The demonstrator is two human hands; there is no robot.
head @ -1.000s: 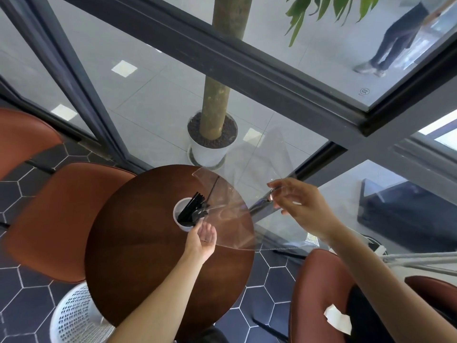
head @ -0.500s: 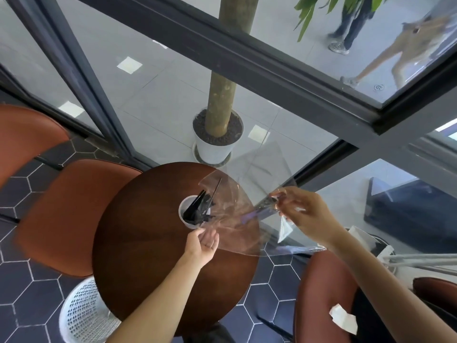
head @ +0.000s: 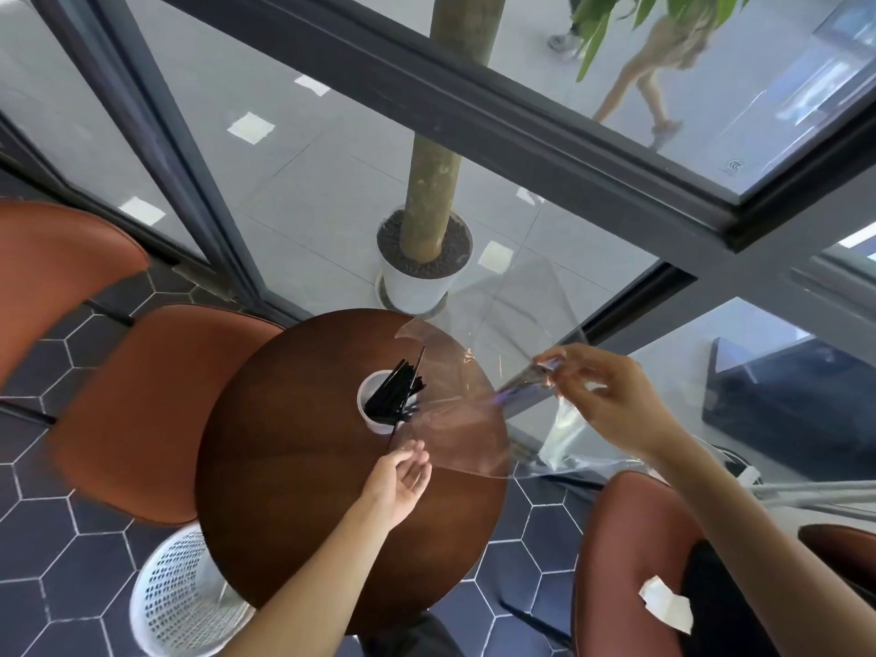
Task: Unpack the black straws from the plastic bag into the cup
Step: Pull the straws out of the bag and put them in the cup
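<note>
A bundle of black straws (head: 396, 395) stands in the white cup (head: 367, 395) on the round brown table (head: 294, 443). The clear plastic bag (head: 455, 414) stretches from the cup toward the right, its mouth still around the straw tops. My right hand (head: 611, 400) pinches the bag's far end, lifted above the table's right edge. My left hand (head: 400, 481) hovers just in front of the cup, palm up, fingers apart, touching the bag's lower edge.
Orange-brown chairs (head: 137, 410) stand left of the table and another (head: 630, 561) at the right. A white mesh bin (head: 180, 595) sits on the floor at front left. A potted tree (head: 422, 258) stands behind the glass wall.
My right hand has pulled the bag's end slightly up and to the right. The left hand has slipped back a little from the cup. The straws stay in the cup.
</note>
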